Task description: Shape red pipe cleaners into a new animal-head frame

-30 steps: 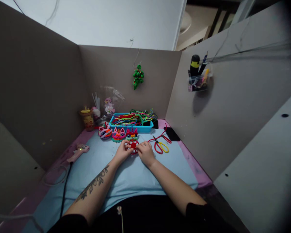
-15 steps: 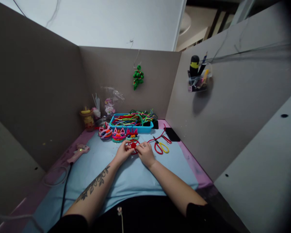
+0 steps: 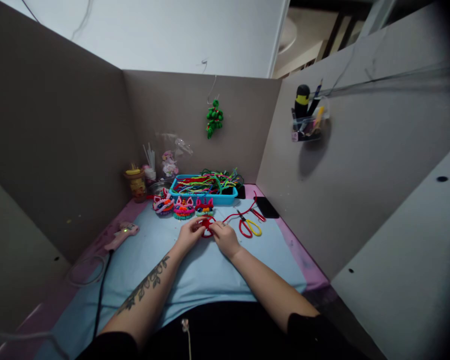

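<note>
Between my two hands is a small round piece of red cord work, with a closed centre and loops around it. My left hand pinches its left side. Thumb and fingers of my right hand are closed on its right side and hide part of it. A red cord trails from behind my right hand toward the back right. Scissors with one red and one yellow handle lie to the right. Just behind my hands stand several cord animal heads with ears.
A blue tray of coloured cords stands at the back, near a dark phone and a small red tool. At left lies a pink glue gun with a black cable. Panels enclose the table.
My fingers have shifted slightly on the red piece, with the right hand's fingers closer over its edge. The red cord lies a little differently beside my right hand.
</note>
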Demonstrator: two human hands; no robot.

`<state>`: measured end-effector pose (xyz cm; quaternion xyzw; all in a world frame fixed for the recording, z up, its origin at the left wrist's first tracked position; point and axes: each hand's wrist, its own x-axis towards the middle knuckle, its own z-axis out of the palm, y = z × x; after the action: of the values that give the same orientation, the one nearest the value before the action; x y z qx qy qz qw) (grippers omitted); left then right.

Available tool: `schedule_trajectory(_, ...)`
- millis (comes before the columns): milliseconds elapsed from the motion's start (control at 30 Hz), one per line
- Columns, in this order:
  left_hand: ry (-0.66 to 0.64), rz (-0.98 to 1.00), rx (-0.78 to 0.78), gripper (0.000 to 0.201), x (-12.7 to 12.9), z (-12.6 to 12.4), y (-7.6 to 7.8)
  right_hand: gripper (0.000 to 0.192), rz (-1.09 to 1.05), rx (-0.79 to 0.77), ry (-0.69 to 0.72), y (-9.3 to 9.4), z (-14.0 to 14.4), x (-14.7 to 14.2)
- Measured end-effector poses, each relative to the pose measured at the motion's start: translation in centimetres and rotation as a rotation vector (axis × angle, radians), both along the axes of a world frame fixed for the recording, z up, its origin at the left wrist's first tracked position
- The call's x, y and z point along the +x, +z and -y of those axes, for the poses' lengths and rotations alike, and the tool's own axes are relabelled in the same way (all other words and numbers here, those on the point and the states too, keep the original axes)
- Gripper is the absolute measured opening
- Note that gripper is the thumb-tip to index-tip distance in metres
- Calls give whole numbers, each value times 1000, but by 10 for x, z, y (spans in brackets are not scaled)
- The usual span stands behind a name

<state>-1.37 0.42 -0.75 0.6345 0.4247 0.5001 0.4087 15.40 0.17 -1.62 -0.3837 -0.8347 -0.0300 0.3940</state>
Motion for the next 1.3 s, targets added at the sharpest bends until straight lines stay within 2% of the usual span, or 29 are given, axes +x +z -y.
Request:
schedule_trajectory(100, 79, -84, 56, 31, 2, 2, 1, 21, -112, -32, 66, -3, -1, -2)
schedule_trajectory(233, 131, -146, 115, 23, 3, 4, 1, 14, -149, -75, 64, -3, 2, -5)
schedule_trajectory(433, 171, -197, 153, 22, 4, 5, 2, 20, 6, -92, -125, 6, 7, -5)
schedule_trajectory(633, 134, -170, 89, 22, 4, 2, 2, 18, 232, -196, -218, 7, 6, -7)
schedule_trajectory(900, 49, -81, -17, 23, 3, -6, -8, 21, 363, -299, -247, 2, 1, -9)
schedule_trajectory(1167, 49, -98, -19, 21, 1, -9, -10, 24, 276, -276, -281, 6, 6, -7)
schedule_trajectory(1300, 72, -269, 77, 23, -1, -5, -10, 22, 197, -251, -250, 5, 5, -5)
